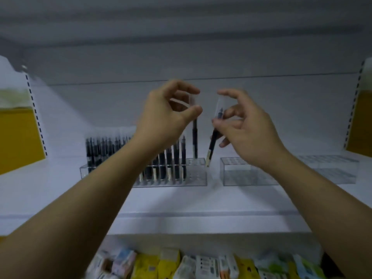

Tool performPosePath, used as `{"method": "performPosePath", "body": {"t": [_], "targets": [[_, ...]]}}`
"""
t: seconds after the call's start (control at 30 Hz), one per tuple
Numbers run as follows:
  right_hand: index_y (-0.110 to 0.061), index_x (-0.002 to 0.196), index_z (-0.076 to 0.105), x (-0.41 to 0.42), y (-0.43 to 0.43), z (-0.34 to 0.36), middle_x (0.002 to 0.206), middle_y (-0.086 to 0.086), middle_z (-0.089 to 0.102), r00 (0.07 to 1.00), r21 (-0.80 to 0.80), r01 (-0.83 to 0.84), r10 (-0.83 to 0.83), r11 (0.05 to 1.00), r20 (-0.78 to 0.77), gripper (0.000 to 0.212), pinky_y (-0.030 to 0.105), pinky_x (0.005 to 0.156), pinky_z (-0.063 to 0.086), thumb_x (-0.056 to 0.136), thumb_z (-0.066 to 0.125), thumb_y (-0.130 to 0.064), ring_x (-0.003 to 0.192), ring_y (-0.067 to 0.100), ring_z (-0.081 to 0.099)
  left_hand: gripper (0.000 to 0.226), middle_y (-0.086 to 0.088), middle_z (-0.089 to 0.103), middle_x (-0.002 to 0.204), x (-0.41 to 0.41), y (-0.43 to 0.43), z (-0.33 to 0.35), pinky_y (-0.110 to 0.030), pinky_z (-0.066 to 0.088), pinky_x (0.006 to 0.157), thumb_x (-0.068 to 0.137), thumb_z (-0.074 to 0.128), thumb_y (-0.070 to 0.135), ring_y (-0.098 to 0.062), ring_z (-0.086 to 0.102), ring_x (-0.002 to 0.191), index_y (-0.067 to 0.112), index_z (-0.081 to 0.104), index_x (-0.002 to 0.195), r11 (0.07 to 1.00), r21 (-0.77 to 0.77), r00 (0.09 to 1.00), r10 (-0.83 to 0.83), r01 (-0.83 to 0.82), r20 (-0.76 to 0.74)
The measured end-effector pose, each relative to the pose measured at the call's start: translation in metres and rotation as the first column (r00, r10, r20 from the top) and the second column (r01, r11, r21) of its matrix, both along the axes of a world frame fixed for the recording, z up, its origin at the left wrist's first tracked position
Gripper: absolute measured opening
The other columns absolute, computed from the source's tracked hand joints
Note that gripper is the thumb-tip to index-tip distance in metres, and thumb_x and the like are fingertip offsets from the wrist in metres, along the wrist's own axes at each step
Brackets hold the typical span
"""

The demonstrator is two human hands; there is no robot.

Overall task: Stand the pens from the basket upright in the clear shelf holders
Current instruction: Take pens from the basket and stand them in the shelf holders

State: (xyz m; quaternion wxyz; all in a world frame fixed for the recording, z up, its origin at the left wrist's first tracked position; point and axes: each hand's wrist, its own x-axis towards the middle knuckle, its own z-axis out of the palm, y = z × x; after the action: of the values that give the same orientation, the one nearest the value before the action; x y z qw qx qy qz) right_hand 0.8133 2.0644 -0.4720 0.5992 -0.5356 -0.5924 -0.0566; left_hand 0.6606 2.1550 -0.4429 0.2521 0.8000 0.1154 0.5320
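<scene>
- At the far left edge a yellow panel (18, 137) stands beside a slotted upright.
- On the white shelf (181, 200) the left holder (198, 175), a clear block with holes, carries rows of dark pens (177, 158) standing upright. They fill most of it, and only its right end shows bare holes.
- The left hand (167, 117) is raised above that holder with thumb and curled fingers pinching the clear cap of an upright pen (194, 135). The pen hangs straight down, its lower end over the bare right end of the left holder. I cannot tell whether it has entered a hole.
- The right hand (247, 127) pinches a tilted pen (213, 141) near its top between thumb and fingertips, the other fingers loosely bent. The pen slants down to the left, its lower tip by the right edge of the left holder.
- The middle holder (247, 174) sits just beside, with no pens in it and partly behind the right wrist.
- The right holder (332, 170) lies further along, blurred.
- Another yellow panel closes the right edge.
- Below the shelf, colourful packets (201, 264) lie in a row.
</scene>
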Motion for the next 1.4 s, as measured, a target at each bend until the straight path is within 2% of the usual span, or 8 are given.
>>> {"method": "performPosePath", "body": {"t": [0.1,0.33,0.53,0.77,0.87,1.0,1.23,1.4], "targets": [[-0.026,0.119,0.060,0.012,0.020,0.015,0.097,0.002,0.060,1.000,0.062,0.009,-0.007,0.998,-0.029,0.031,0.033,0.055,0.060,0.092,0.063,-0.011,0.065,0.018,0.070,0.024,0.006,0.064,0.095,0.012,0.017,0.013,-0.010,0.052,0.067,0.080,0.075,0.019,-0.001,0.066,0.079,0.028,0.058,0.095,0.997,0.030,0.998,0.067,-0.067,0.001],[-0.023,0.111,0.055,0.027,0.072,0.020,0.096,0.005,0.061,0.998,0.035,-0.023,0.025,0.999,-0.061,0.025,0.027,0.052,0.058,0.091,0.065,-0.011,0.071,0.021,0.068,0.022,0.006,0.066,0.089,0.041,0.052,0.015,-0.029,0.058,0.078,0.082,0.073,0.024,-0.004,0.066,0.081,0.022,0.061,0.100,0.974,0.150,0.969,0.191,-0.168,-0.154],[-0.024,0.105,0.057,0.045,0.097,0.009,0.094,0.007,0.062,0.993,0.002,-0.059,0.059,0.998,-0.105,0.024,0.029,0.052,0.058,0.089,0.067,-0.010,0.066,0.022,0.068,0.018,0.008,0.068,0.083,0.047,0.073,0.012,-0.022,0.057,0.074,0.083,0.073,0.026,0.000,0.067,0.076,0.031,0.060,0.093,0.973,0.145,0.948,0.210,-0.179,-0.238],[-0.030,0.098,0.058,0.057,0.098,-0.002,0.094,0.007,0.064,0.982,0.048,-0.087,0.094,0.995,-0.167,0.026,0.032,0.054,0.058,0.087,0.068,-0.009,0.062,0.023,0.070,0.017,0.006,0.069,0.079,0.042,0.082,0.010,-0.024,0.057,0.072,0.083,0.073,0.026,-0.001,0.068,0.072,0.026,0.064,0.097,0.979,0.117,0.947,0.194,-0.168,-0.256],[-0.030,0.099,0.058,0.053,0.094,-0.008,0.090,-0.001,0.064,0.990,0.032,-0.094,0.097,0.995,-0.101,0.026,0.030,0.056,0.059,0.087,0.069,-0.010,0.063,0.018,0.070,0.016,0.007,0.069,0.084,0.043,0.082,0.003,-0.021,0.057,0.073,0.084,0.072,0.028,-0.002,0.067,0.075,0.024,0.066,0.097,0.971,0.156,0.920,0.224,-0.181,-0.322],[-0.028,0.102,0.063,0.045,0.093,-0.017,0.092,-0.012,0.065,0.996,-0.045,-0.016,0.020,0.999,0.088,0.020,0.035,0.066,0.060,0.087,0.070,-0.016,0.070,0.014,0.068,0.006,0.014,0.069,0.082,0.044,0.077,0.002,-0.004,0.048,0.063,0.085,0.069,0.035,0.005,0.064,0.076,0.030,0.066,0.083,0.945,0.253,0.869,0.296,-0.207,-0.396],[-0.024,0.103,0.067,0.036,0.091,-0.026,0.094,-0.016,0.065,0.974,-0.034,0.029,-0.021,0.999,0.225,0.019,0.011,0.074,0.050,0.085,0.071,-0.017,0.087,-0.003,0.060,0.010,0.008,0.070,0.090,0.038,0.072,0.005,-0.015,0.048,0.071,0.092,0.062,0.028,-0.004,0.064,0.080,0.023,0.071,0.094,0.844,0.459,0.796,0.470,-0.278,-0.382],[-0.030,0.104,0.060,0.037,0.092,-0.030,0.091,-0.019,0.063,0.977,-0.040,0.012,-0.003,0.999,0.213,0.026,0.007,0.071,0.049,0.084,0.072,-0.017,0.084,-0.004,0.061,0.010,0.019,0.056,0.069,0.043,0.074,0.013,-0.010,0.040,0.059,0.090,0.064,0.027,0.004,0.056,0.067,0.021,0.072,0.088,0.864,0.392,0.757,0.479,-0.316,-0.445]]}}
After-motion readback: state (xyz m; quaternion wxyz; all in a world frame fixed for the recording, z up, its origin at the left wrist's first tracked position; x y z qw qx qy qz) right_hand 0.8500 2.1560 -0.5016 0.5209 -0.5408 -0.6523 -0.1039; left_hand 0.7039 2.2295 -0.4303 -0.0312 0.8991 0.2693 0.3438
